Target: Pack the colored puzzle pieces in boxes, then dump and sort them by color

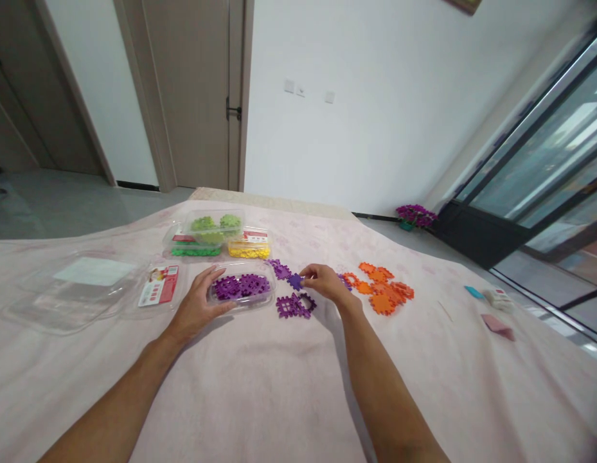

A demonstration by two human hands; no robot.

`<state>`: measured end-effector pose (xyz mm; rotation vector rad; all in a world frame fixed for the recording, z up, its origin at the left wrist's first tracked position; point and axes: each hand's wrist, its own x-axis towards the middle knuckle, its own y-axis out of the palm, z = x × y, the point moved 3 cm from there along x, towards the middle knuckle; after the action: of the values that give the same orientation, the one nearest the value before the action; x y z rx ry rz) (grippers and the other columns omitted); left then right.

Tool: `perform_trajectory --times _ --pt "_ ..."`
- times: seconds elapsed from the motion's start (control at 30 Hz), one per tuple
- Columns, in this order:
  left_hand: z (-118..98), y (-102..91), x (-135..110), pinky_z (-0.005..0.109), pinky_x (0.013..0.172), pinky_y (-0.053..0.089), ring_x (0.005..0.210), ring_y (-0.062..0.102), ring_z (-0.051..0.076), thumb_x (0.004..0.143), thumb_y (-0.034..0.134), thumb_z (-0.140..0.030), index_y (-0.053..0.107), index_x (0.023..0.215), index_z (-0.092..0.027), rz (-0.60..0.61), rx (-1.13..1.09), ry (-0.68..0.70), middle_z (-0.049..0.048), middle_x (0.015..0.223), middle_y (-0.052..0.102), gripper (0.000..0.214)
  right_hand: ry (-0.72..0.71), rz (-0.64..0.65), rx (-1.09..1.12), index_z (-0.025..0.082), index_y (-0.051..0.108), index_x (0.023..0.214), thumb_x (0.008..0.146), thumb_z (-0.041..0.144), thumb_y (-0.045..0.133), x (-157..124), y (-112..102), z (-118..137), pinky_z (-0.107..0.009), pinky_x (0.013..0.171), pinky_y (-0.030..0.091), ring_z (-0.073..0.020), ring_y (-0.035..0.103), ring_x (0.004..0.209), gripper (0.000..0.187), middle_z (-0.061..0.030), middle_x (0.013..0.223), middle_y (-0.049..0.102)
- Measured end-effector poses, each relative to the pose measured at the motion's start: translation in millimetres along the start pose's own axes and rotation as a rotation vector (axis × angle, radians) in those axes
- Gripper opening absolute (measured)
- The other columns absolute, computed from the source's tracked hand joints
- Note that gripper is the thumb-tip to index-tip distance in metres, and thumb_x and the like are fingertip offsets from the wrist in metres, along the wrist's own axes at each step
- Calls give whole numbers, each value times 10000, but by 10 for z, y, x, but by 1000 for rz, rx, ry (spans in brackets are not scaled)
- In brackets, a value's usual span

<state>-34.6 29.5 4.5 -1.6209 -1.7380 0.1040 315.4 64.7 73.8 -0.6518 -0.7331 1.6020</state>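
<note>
My left hand (198, 304) rests against the left end of a clear plastic box (267, 297) that holds purple toy pieces (240, 285), its fingers curled on the rim. My right hand (323, 281) is closed in a pinch on one purple piece (295, 280), just right of the box. More purple pieces lie loose behind it (279, 268) and in front of it (293, 306). Several orange pieces (382, 290) lie in a heap to the right of my right hand.
Behind stand boxes of green pieces (196, 250), yellow pieces (249, 251) and light green pieces (212, 226). Clear lids (71, 292) and a red label (158, 285) lie at left. Small items (495, 312) sit at right on the pink cloth (259, 386).
</note>
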Motion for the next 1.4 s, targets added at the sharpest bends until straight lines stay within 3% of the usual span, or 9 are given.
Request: perform_trajectory --times 0.13,0.23,0.37,0.47,0.57,0.73,1.0,1.13,1.4 --pt "4 19 5 550 1227 297 1456 402 329 760 774 -549 536 1406 -212 14 -5 13 157 1535 434 766 -105 253 -95 208 738 1131 592 219 877 -133 132 70 -270 771 493 -185 658 867 557 -30 1025 722" --pt "-22 12 -9 542 1221 310 1455 402 325 777 765 -537 528 1416 -225 -2 39 13 150 1538 419 749 -116 250 -267 232 717 1181 537 233 919 -259 253 122 -294 816 491 -219 647 954 674 -61 1155 675" --pt "-183 -52 -40 566 1202 324 1459 380 366 758 796 -495 606 1345 -243 -83 183 124 148 1552 388 666 -149 202 -336 237 747 1143 628 174 843 -317 268 194 -294 826 484 -239 660 979 527 -65 1121 705" --pt "-361 -79 -74 559 1198 324 1446 390 353 798 773 -445 711 1147 -268 -73 265 300 111 1465 499 396 -139 223 -272 243 787 1033 699 115 737 -293 185 217 -294 790 489 -241 690 917 361 -36 991 763" --pt "-469 -85 -101 555 1196 318 1420 415 331 836 738 -409 735 1011 -268 -68 298 390 93 1358 586 225 -157 120 -193 236 785 1003 759 87 645 -272 72 276 -304 816 491 -230 700 916 318 -32 974 782" --pt "-514 -39 -102 617 1210 238 1421 412 347 838 717 -399 739 1017 -266 -2 356 389 97 1346 608 224 -221 -91 -8 218 695 1129 848 182 608 -248 17 540 -291 784 494 -183 680 818 296 -16 899 754" --pt "-611 -7 -69 675 1218 126 1447 379 368 808 720 -372 764 964 -298 83 423 390 78 1337 637 178 -442 -76 132 231 674 1058 895 184 583 -57 430 987 -293 873 492 -180 668 925 192 -14 991 740" --pt "-632 2 -53 705 1209 98 1467 351 381 801 710 -279 792 952 -330 107 430 375 53 1361 641 179 -434 -76 106 232 679 1043 886 159 588 -1 536 987 -296 872 494 -183 663 915 195 -10 984 737" --pt "-617 13 -24 780 1164 60 1458 359 409 780 703 -164 780 1079 -443 184 381 360 9 1399 623 416 -392 -85 141 229 681 1046 885 167 588 35 566 841 -301 864 497 -183 662 896 196 -11 958 734"
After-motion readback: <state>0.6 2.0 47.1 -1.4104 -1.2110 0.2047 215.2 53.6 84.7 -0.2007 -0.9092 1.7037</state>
